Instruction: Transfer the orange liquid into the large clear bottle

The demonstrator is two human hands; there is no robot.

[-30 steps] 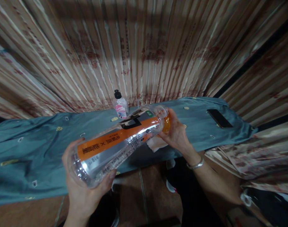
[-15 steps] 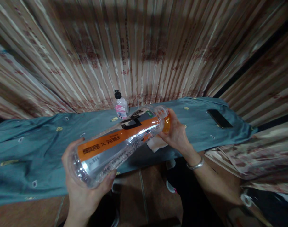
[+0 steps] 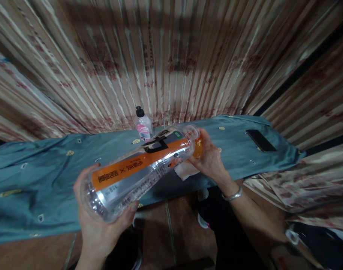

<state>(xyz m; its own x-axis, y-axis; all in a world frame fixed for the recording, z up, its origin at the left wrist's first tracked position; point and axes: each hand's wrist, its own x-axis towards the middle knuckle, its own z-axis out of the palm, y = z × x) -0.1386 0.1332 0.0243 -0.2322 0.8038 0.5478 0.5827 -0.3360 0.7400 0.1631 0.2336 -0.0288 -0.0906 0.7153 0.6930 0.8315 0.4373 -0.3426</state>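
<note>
A large clear plastic drink bottle (image 3: 141, 167) with an orange and silver label lies slantwise in the air in front of me. My left hand (image 3: 96, 221) is wrapped round its base, thumb along the lower side. At the other, slightly higher end, my right hand (image 3: 209, 155) is closed on the neck. An amber see-through piece (image 3: 198, 148) shows between its fingers and the bottle; I cannot make out whether it is a cap. Below the neck, a crumpled white tissue (image 3: 186, 171) is partly hidden by the bottle.
A small bottle with a black cap (image 3: 144, 126) stands at the back of the narrow table with a teal cloth (image 3: 56, 168). A black phone (image 3: 260, 140) lies on its right part. Pleated curtains (image 3: 171, 67) hang close behind. My legs are below the table's front edge.
The large bottle and both hands keep almost the same position and grip. Only a very slight shift of the view shows.
</note>
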